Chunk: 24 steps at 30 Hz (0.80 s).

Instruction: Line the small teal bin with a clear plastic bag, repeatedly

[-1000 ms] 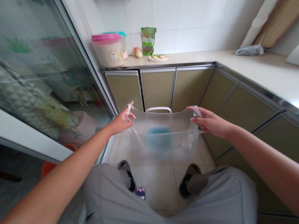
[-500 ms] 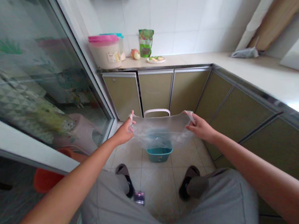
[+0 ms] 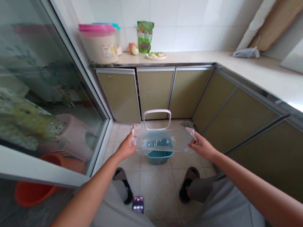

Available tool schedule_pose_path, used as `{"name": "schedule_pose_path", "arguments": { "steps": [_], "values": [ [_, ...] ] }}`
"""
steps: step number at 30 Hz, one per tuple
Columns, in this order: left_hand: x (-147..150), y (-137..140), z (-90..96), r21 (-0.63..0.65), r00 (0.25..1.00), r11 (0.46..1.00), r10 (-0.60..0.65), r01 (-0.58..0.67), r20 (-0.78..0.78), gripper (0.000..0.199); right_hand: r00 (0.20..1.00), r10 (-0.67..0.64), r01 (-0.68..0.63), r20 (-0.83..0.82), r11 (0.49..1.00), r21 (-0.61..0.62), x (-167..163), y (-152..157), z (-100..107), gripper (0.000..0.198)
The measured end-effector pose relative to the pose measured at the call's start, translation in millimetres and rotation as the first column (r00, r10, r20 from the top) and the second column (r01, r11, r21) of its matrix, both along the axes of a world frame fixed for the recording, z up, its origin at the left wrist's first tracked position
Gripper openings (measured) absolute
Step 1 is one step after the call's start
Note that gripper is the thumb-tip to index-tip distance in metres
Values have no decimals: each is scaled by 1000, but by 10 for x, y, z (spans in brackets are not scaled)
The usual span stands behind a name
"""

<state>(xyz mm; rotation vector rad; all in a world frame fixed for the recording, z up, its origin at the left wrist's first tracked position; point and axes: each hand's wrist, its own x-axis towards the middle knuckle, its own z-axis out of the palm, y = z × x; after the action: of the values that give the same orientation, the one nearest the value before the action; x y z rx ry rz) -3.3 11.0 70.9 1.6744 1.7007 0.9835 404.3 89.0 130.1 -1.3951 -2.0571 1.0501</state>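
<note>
A clear plastic bag (image 3: 180, 140) is stretched sideways between my two hands. My left hand (image 3: 127, 146) is closed on its left edge, and my right hand (image 3: 203, 146) pinches its right edge. Below and behind the bag, a teal bin (image 3: 159, 158) stands on the tiled floor, partly seen through the film. Its white rim ring (image 3: 158, 110) shows upright beyond the bag's far edge, the lower part lying near the bin. Whether the bag touches the bin I cannot tell.
A phone (image 3: 138, 204) lies on the floor between my feet. Low cabinets (image 3: 156, 89) run behind and to the right. A glass sliding door (image 3: 56, 85) borders the left, with an orange basin (image 3: 33, 192) nearby. A pink-lidded container (image 3: 99, 43) stands on the counter.
Both hands have come down slightly with the bag, and it now hangs flatter and lower over the bin. More of the white ring shows. The view has shifted a little.
</note>
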Motion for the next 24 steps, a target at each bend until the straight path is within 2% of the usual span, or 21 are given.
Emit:
{"name": "schedule_pose_path", "arguments": {
  "steps": [5, 7, 9, 11, 13, 14, 16, 18, 21, 24],
  "values": [
    [-18, 14, -171, -19, 996, 1000, -6, 8, 89, 112, 988, -73, 67, 139, 997, 42, 55, -50, -46, 66],
    [-19, 30, -181, -32, 993, 999, -19, 23, 116, 113, 968, -150, 139, 203, 988, 70, 64, -79, -2, 57],
    [-11, 52, -150, -49, 990, 997, -47, 54, 133, 115, 928, -274, 229, 252, 954, 194, 9, -162, 107, 54],
    [3, 74, -88, -60, 987, 994, -82, 91, 140, 116, 896, -368, 254, 249, 883, 394, -144, -311, 259, 51],
    [22, 87, -15, -61, 986, 991, -114, 122, 124, 115, 918, -325, 161, 227, 830, 534, -398, -483, 394, 41],
    [33, 90, 18, -60, 986, 989, -129, 136, 107, 114, 942, -239, 71, 238, 830, 553, -555, -552, 432, 34],
    [55, 92, 66, -66, 985, 985, -158, 162, 66, 112, 951, 0, -157, 310, 862, 481, -907, -605, 407, 27],
    [77, 93, 88, -81, 985, 982, -171, 173, 35, 111, 902, 203, -331, 380, 891, 309, -1279, -507, 234, 31],
    [99, 93, 85, -110, 984, 978, -179, 178, 6, 109, 798, 360, -406, 484, 914, -10, -1819, -143, -220, 39],
    [109, 88, 75, -149, 982, 971, -187, 186, 6, 110, 654, 453, -378, 606, 889, -257, -2278, 247, -708, 45]
  ]
}}
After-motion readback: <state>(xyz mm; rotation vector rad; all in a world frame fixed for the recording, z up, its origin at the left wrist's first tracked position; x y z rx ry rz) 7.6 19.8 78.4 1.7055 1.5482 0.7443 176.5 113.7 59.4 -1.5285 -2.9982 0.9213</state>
